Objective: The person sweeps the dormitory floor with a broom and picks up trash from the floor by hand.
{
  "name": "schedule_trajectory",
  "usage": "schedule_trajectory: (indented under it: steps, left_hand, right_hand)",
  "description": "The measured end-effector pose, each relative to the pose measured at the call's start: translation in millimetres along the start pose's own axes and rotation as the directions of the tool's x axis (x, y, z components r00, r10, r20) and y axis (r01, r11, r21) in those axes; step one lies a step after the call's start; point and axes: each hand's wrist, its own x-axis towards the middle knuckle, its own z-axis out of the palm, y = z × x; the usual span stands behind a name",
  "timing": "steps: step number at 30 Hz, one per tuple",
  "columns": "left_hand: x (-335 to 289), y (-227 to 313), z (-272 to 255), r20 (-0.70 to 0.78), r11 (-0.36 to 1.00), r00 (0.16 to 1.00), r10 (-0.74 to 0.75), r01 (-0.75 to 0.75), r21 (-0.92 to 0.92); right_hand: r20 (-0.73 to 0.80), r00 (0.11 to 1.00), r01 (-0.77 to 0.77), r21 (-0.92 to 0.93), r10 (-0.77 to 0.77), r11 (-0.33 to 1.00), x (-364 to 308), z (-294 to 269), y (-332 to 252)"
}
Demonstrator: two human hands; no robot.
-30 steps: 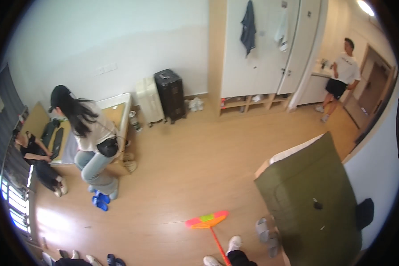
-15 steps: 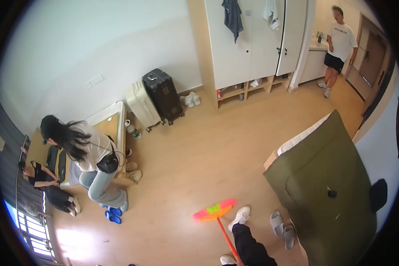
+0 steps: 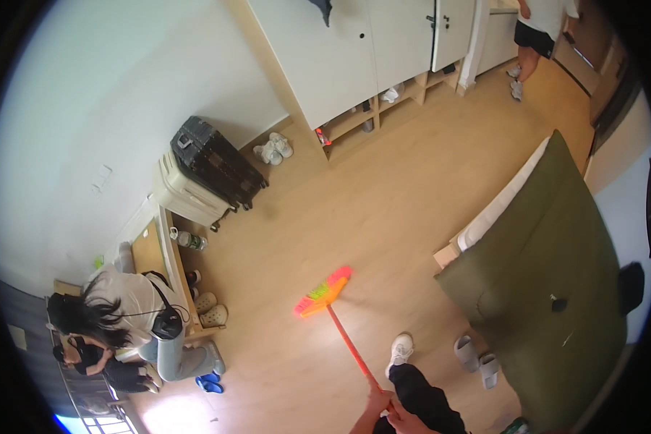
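Observation:
A broom [image 3: 349, 346] with an orange handle and pink-and-green bristles stretches ahead of me, its head low over the wooden floor. My left hand [image 3: 375, 402] is closed round the upper handle. Just behind it my right hand [image 3: 406, 419] also wraps the handle, close to its end; the lower picture edge cuts off part of it. My leg in dark trousers, with a white shoe [image 3: 402, 349], is to the right of the broom.
A bed with a dark green cover [image 3: 550, 275] stands at right, grey slippers [image 3: 477, 362] beside it. Far back are suitcases [image 3: 213, 163], white shoes [image 3: 273, 148] and a cabinet [image 3: 340, 65]. At left, one person [image 3: 134, 307] leans by a bed frame; another [image 3: 101, 365] is near. A third [image 3: 535, 36] stands back right.
The view has turned and tilted downward. Both my hands have come into view on the broom handle, and the broom head sits farther forward and left, away from my shoe.

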Motion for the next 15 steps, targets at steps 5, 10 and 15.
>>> schedule_trajectory:
  steps: [5, 10, 15]
  left_hand:
    - [41.1, 11.5, -10.8, -0.072, 0.995, 0.992, 0.101, -0.099, 0.034]
    - [33.7, 104.6, -52.7, -0.155, 0.994, 0.982, 0.107, -0.109, -0.002]
    - [77.0, 170.3, -111.6, -0.115, 0.997, 0.993, 0.021, -0.029, -0.073]
  right_hand:
    - [-0.206, 0.966, 0.148, -0.065, -0.158, 0.987, 46.1, -11.4, -30.1]
    - [-0.216, 0.963, 0.154, -0.047, -0.16, 0.987, 84.2, -43.7, -98.6]
    - [-0.074, 0.994, 0.07, -0.106, -0.078, 0.992, 164.2, -67.2, -155.8]
